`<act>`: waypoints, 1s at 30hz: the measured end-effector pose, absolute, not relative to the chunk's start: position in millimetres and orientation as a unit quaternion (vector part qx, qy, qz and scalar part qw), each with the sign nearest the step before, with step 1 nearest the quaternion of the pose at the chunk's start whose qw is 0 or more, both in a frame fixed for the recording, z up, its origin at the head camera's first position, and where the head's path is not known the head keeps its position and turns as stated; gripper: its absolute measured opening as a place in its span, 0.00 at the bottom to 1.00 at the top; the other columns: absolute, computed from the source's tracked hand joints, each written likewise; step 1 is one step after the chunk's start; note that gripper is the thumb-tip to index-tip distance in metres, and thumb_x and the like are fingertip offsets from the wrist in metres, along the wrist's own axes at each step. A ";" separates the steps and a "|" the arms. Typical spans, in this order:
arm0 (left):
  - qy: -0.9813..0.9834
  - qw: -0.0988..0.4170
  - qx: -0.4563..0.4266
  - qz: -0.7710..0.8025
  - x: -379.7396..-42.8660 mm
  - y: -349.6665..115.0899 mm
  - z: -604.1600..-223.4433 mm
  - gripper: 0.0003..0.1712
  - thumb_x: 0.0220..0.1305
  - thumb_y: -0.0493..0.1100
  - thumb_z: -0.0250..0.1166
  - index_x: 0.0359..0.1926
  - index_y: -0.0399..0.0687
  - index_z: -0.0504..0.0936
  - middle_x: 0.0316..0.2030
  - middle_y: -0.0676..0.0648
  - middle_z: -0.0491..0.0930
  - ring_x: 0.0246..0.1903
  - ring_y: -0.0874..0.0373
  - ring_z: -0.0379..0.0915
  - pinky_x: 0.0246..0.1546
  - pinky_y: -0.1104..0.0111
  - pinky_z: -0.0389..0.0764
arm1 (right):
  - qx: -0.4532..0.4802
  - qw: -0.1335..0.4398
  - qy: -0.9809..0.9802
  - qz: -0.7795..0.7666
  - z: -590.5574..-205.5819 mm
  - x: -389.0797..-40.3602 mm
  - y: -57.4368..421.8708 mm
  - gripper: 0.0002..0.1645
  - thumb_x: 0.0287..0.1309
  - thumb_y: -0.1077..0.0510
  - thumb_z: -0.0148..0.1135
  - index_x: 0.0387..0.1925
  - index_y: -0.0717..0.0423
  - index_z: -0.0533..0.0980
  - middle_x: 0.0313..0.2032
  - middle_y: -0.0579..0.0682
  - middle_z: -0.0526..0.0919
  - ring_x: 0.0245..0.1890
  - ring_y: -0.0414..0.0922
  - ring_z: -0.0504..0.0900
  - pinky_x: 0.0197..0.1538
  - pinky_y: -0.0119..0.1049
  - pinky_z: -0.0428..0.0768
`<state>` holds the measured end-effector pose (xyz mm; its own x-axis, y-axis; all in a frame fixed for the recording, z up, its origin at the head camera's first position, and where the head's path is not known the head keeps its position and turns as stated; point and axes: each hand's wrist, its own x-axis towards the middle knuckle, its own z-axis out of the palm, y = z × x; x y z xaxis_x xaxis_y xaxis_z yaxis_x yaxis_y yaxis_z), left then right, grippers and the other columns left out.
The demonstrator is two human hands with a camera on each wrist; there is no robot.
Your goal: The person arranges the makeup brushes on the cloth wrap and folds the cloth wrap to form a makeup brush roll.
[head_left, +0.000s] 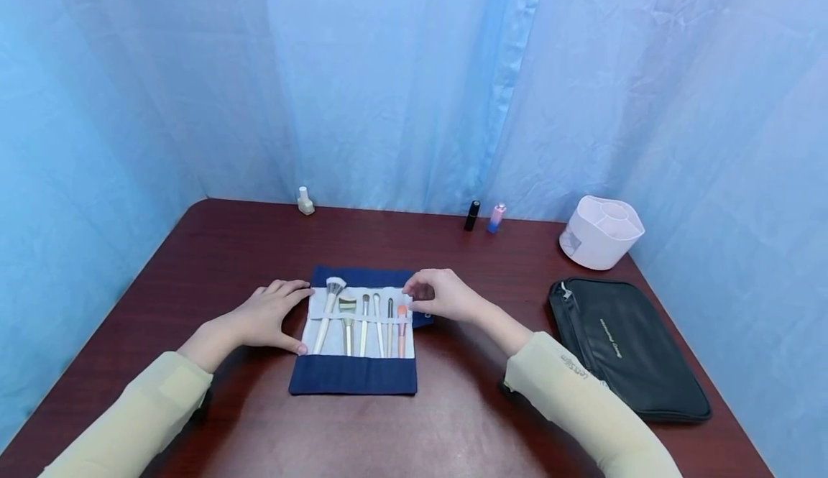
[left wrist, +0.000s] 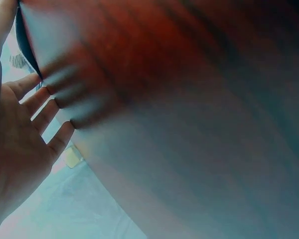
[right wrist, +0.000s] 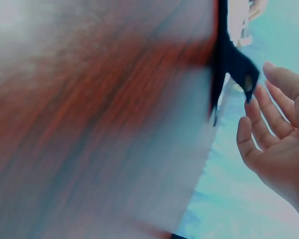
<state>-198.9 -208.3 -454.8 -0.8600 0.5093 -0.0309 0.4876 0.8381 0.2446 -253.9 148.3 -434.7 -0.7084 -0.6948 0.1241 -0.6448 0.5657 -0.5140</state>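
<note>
A navy makeup brush roll (head_left: pixel 352 376) lies unfolded on the dark wooden table, its pale lining facing up. Several brushes sit under its band, from a large white-handled brush (head_left: pixel 323 323) at the left to an orange brush (head_left: pixel 402 331) at the right. My left hand (head_left: pixel 261 316) rests at the roll's left edge, thumb and fingers spread. At the right edge is my right hand (head_left: pixel 449 295), fingers loosely bent beside the lining. In the right wrist view, a navy tab with a snap (right wrist: pixel 243 69) is close to its fingertips, and nothing shows gripped.
On the right lies a black zipped bag (head_left: pixel 637 348), with a white divided organizer (head_left: pixel 598 241) behind it. A black lipstick tube (head_left: pixel 473 216), a pink-and-blue tube (head_left: pixel 496 218) and a pale nail polish bottle (head_left: pixel 305 202) stand along the back edge, before blue curtains (head_left: pixel 401 90).
</note>
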 end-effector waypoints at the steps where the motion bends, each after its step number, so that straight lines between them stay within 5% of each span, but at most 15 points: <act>1: 0.957 0.050 0.259 0.118 -199.7 -208.8 -455.3 0.63 0.38 0.76 0.67 0.68 0.42 0.63 0.66 0.39 0.61 0.62 0.42 0.57 0.58 0.41 0.62 | -0.384 0.035 0.885 -0.261 -432.8 -250.5 149.9 0.16 0.54 0.55 0.69 0.45 0.50 0.80 0.39 0.43 0.82 0.35 0.41 0.78 0.39 0.34 0.81; 12: 0.953 0.014 0.271 0.134 -216.0 -206.9 -450.3 0.63 0.38 0.71 0.71 0.68 0.39 0.61 0.68 0.38 0.58 0.68 0.39 0.47 0.61 0.38 0.54 | -0.392 -0.043 0.908 -0.144 -430.1 -193.7 156.4 0.26 0.51 0.43 0.69 0.50 0.48 0.78 0.49 0.44 0.78 0.49 0.40 0.72 0.51 0.37 0.77; 20: 0.951 0.039 0.273 0.140 -232.6 -206.9 -452.8 0.64 0.38 0.72 0.70 0.70 0.40 0.59 0.70 0.39 0.57 0.71 0.39 0.41 0.63 0.38 0.50 | -0.378 -0.029 0.920 -0.099 -443.5 -162.7 154.9 0.38 0.47 0.33 0.66 0.55 0.51 0.75 0.53 0.45 0.77 0.59 0.45 0.69 0.62 0.47 0.68; 30: 0.949 0.058 0.274 0.146 -236.9 -210.3 -462.5 0.64 0.39 0.74 0.69 0.70 0.41 0.59 0.70 0.40 0.55 0.70 0.38 0.42 0.63 0.37 0.49 | -0.366 -0.022 0.929 -0.052 -448.9 -155.9 151.5 0.41 0.43 0.28 0.65 0.53 0.49 0.76 0.52 0.46 0.77 0.60 0.50 0.68 0.60 0.52 0.68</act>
<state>-236.9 -210.3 -462.5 -0.8435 0.5363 -0.0302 0.5025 0.8076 0.3087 -155.9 151.5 -448.9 -0.7314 -0.6774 0.0785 -0.6819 0.7269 -0.0808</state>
